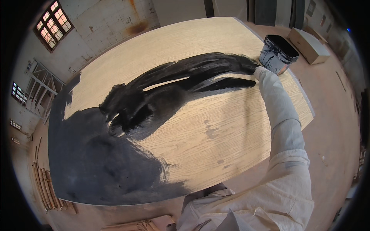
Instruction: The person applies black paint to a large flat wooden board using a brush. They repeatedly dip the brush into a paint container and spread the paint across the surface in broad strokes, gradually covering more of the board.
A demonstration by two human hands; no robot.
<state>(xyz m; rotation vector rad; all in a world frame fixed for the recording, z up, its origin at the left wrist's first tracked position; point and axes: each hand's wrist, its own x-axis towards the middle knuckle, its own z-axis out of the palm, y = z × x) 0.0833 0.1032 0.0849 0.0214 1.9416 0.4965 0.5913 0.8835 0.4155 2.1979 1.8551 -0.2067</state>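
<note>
I have the right hand point(260, 72) at the far right, but cannot tell how tightly it's closed or whether it holds anything. Black paint point(204, 63) streaks left from it across the board point(216, 134); the bucket point(273, 59) stands just beyond, slightly right.

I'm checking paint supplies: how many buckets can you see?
1: the paint-smeared bucket at the right edge of the wood-grain panel, just beyond the right hand. Others could be hidden behind or beneath the panel.
</note>
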